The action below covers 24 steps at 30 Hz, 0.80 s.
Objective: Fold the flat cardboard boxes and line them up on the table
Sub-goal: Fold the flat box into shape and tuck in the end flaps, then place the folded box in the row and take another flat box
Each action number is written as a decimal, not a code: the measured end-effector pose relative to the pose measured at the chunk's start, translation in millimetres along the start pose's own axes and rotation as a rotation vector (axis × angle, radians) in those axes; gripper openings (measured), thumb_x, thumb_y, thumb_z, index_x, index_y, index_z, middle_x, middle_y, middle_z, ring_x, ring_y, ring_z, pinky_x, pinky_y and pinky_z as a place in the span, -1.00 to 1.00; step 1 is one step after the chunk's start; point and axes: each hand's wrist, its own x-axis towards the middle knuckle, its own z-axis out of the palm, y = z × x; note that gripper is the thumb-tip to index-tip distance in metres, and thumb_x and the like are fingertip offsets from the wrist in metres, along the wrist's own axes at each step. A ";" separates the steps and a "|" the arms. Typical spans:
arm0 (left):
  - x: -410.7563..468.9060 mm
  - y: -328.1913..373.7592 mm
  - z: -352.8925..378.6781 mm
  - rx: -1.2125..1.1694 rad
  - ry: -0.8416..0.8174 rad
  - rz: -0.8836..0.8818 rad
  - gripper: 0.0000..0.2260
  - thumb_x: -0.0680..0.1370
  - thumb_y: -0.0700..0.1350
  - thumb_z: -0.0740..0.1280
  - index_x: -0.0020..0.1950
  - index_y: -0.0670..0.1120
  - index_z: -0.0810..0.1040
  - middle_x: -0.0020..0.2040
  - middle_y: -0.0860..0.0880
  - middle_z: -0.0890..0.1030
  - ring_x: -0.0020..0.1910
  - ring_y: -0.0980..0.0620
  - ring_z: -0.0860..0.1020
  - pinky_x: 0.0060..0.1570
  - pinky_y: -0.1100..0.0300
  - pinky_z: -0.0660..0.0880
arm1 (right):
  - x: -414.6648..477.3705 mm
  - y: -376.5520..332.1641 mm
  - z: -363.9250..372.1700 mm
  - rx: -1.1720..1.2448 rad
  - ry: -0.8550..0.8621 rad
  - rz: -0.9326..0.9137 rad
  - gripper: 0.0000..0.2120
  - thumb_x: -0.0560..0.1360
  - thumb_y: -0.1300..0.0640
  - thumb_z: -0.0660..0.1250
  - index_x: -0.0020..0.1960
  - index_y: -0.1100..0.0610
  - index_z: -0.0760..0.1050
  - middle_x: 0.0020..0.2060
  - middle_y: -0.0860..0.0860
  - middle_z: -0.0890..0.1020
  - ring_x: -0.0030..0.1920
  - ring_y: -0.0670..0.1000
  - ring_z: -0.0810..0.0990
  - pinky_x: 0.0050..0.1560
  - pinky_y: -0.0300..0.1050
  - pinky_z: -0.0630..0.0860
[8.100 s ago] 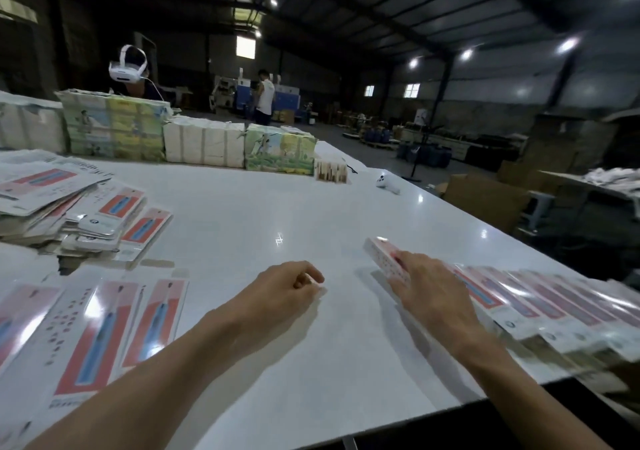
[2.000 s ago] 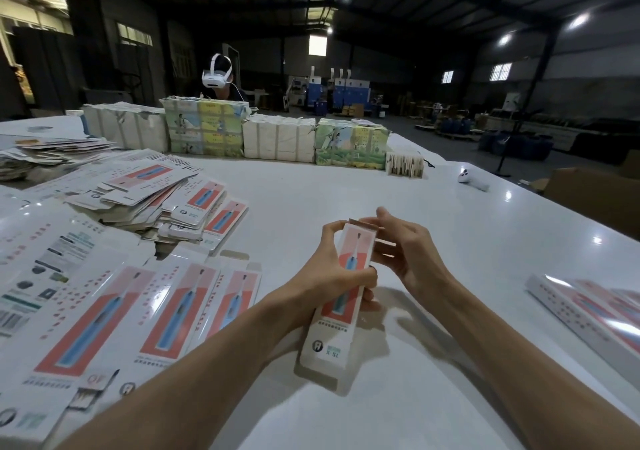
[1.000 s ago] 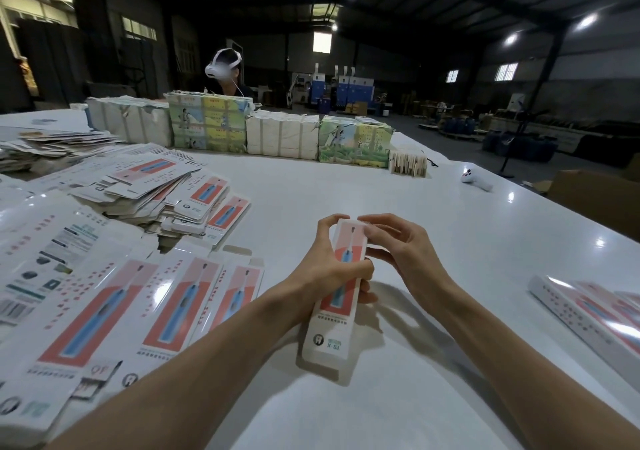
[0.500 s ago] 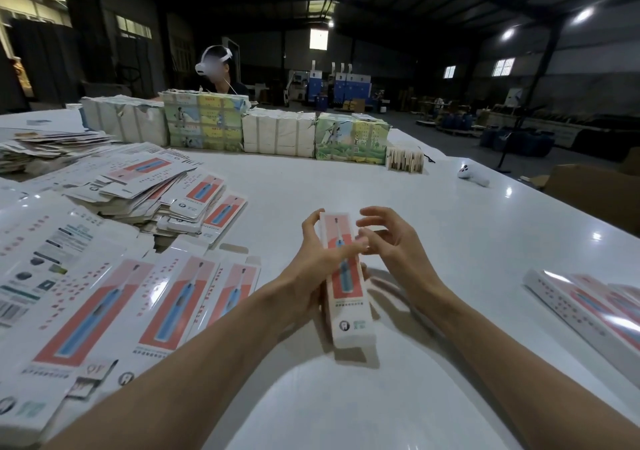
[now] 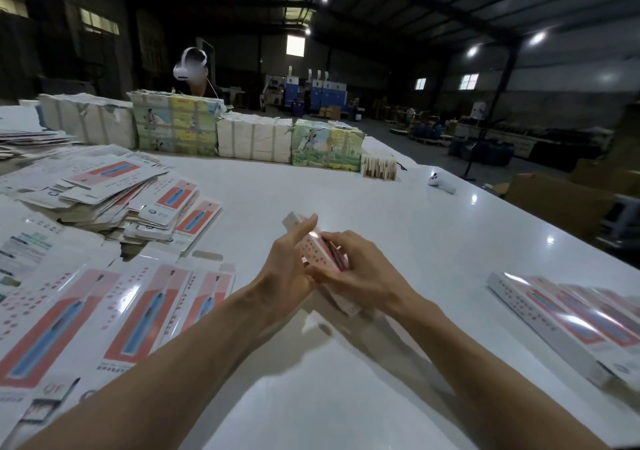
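Note:
A folded long pink-and-white carton (image 5: 313, 252) is tilted above the white table (image 5: 346, 200), its dotted side turned up. My left hand (image 5: 289, 269) supports it from the left, fingers nearly straight along its side. My right hand (image 5: 360, 276) grips it from the right, fingers curled over its edge. Flat unfolded cartons (image 5: 138, 314) lie in a fan at the near left, with a heap of flat cartons (image 5: 114, 193) behind them. A row of folded cartons (image 5: 568, 314) lies side by side at the right edge.
Wrapped bundles (image 5: 252, 138) and printed stacks (image 5: 176, 124) line the far side of the table. A person with a white headset (image 5: 192, 65) sits behind them. A small white device (image 5: 441, 183) lies far right. Brown cardboard boxes (image 5: 554, 200) stand beyond the table's right edge.
The carton has turned from face-up and lengthwise to tilted with its dotted side up. My right hand has closed over it; my left hand's fingers have straightened.

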 end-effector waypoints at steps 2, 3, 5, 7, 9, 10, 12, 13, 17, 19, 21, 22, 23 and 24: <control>3.6 -1.8 1.0 0.066 0.015 0.005 -0.52 0.67 0.13 0.31 0.39 -0.23 0.52 0.31 -0.34 0.59 0.29 -0.25 0.63 0.28 -0.14 0.60 | -1.8 -1.7 -8.1 -0.014 0.004 -0.009 -0.55 0.60 -0.15 0.41 0.42 0.01 0.54 0.09 0.02 0.65 -0.02 -0.05 0.62 -0.02 -0.15 0.60; 5.1 -4.9 0.8 0.155 0.030 0.011 -0.58 0.69 0.13 0.28 0.34 -0.18 0.56 0.26 -0.27 0.64 0.23 -0.19 0.67 0.27 -0.10 0.62 | -4.7 -1.9 -12.7 -0.012 0.010 -0.004 -0.60 0.62 -0.11 0.40 0.40 0.01 0.56 0.11 0.01 0.67 -0.03 -0.06 0.63 -0.04 -0.18 0.61; 6.6 -13.8 -2.3 0.414 0.053 0.065 -0.66 0.72 0.09 0.25 0.28 -0.12 0.63 0.13 -0.15 0.73 0.10 -0.09 0.73 0.20 0.03 0.65 | -14.4 0.2 -21.4 -0.085 0.060 0.011 -0.61 0.64 -0.06 0.39 0.43 0.00 0.54 0.15 0.00 0.69 -0.02 -0.05 0.65 -0.07 -0.16 0.63; 5.9 -21.7 -9.0 0.609 0.034 0.131 -0.73 0.73 -0.03 0.25 0.19 -0.11 0.71 0.00 -0.12 0.75 -0.07 -0.04 0.73 0.01 0.13 0.67 | -28.2 6.0 -31.8 -0.275 0.151 0.044 -0.56 0.62 -0.07 0.41 0.46 0.00 0.48 0.19 0.05 0.68 -0.03 0.01 0.65 -0.13 -0.08 0.68; 3.3 -24.9 -16.2 0.810 -0.048 0.174 -0.77 0.71 -0.07 0.27 0.06 0.01 0.75 -0.08 -0.06 0.73 -0.20 0.04 0.68 -0.19 0.23 0.58 | -45.0 15.9 -48.2 -0.361 0.232 0.126 -0.50 0.60 -0.10 0.42 0.48 0.00 0.44 0.19 0.07 0.66 -0.01 0.03 0.64 -0.11 0.00 0.70; 2.3 -25.5 -17.7 0.920 -0.092 0.182 -0.77 0.69 -0.05 0.28 0.03 0.07 0.75 -0.09 -0.03 0.73 -0.20 0.10 0.67 -0.20 0.28 0.55 | -54.5 23.6 -57.6 -0.390 0.251 0.170 -0.50 0.60 -0.10 0.42 0.49 -0.01 0.43 0.17 0.06 0.65 0.00 0.02 0.62 -0.09 0.02 0.69; 1.2 -25.4 -17.6 1.118 -0.148 0.183 -0.79 0.65 -0.03 0.29 0.02 0.17 0.73 -0.11 0.07 0.72 -0.14 0.17 0.66 -0.14 0.30 0.52 | -76.9 41.8 -73.9 -0.455 0.204 0.283 -0.49 0.61 -0.11 0.40 0.52 -0.06 0.41 0.20 0.01 0.62 0.04 -0.03 0.56 -0.01 0.01 0.66; 1.3 -25.9 -16.3 1.198 -0.157 0.186 -0.79 0.64 -0.03 0.29 0.02 0.19 0.72 -0.14 0.13 0.71 -0.14 0.20 0.65 -0.11 0.29 0.52 | -89.2 49.9 -79.3 -0.485 0.156 0.343 -0.50 0.62 -0.12 0.39 0.52 -0.08 0.40 0.24 -0.02 0.59 0.08 -0.05 0.54 0.07 0.00 0.64; -1.5 -27.8 -10.4 1.360 -0.164 0.201 -0.75 0.67 -0.04 0.26 0.03 0.23 0.70 -0.22 0.18 0.66 -0.20 0.23 0.59 -0.09 0.25 0.51 | -134.0 75.8 -82.6 -0.743 0.061 0.430 -0.57 0.67 -0.13 0.26 0.50 -0.05 0.34 0.38 -0.07 0.48 0.29 -0.03 0.50 0.39 0.01 0.50; -3.3 -28.3 -9.3 1.372 -0.153 0.200 -0.75 0.68 -0.03 0.25 0.02 0.26 0.69 -0.18 0.13 0.68 -0.18 0.20 0.61 -0.08 0.24 0.53 | -147.0 85.2 -89.3 -0.815 0.068 0.464 -0.58 0.68 -0.14 0.23 0.47 -0.04 0.32 0.42 -0.06 0.45 0.36 -0.02 0.48 0.47 0.00 0.43; -3.3 -29.0 -9.1 1.376 -0.153 0.205 -0.74 0.68 -0.03 0.25 0.02 0.27 0.69 -0.16 0.11 0.68 -0.16 0.18 0.62 -0.05 0.22 0.55 | -155.6 90.7 -100.3 -0.844 0.073 0.511 -0.60 0.67 -0.14 0.23 0.46 -0.05 0.31 0.44 -0.07 0.42 0.39 -0.01 0.45 0.52 0.03 0.39; -3.1 -29.3 -9.2 1.376 -0.154 0.207 -0.74 0.68 -0.03 0.25 0.02 0.27 0.69 -0.16 0.12 0.68 -0.16 0.17 0.62 -0.05 0.22 0.55 | -159.2 92.9 -105.6 -0.863 0.066 0.530 -0.60 0.67 -0.14 0.23 0.46 -0.06 0.31 0.45 -0.07 0.42 0.40 -0.01 0.45 0.53 0.05 0.37; -2.7 -29.7 -9.2 1.377 -0.155 0.210 -0.74 0.68 -0.03 0.25 0.02 0.28 0.69 -0.16 0.12 0.68 -0.16 0.17 0.62 -0.05 0.22 0.55 | -161.9 94.2 -110.3 -0.883 0.055 0.544 -0.59 0.67 -0.14 0.23 0.46 -0.07 0.30 0.46 -0.08 0.42 0.41 0.00 0.44 0.54 0.05 0.36; -2.5 -30.1 -9.6 1.378 -0.154 0.213 -0.74 0.68 -0.03 0.25 0.02 0.28 0.68 -0.16 0.13 0.68 -0.15 0.17 0.62 -0.06 0.22 0.56 | -164.3 94.7 -114.1 -0.901 0.042 0.558 -0.59 0.67 -0.14 0.24 0.47 -0.07 0.29 0.46 -0.08 0.42 0.42 0.00 0.44 0.54 0.06 0.36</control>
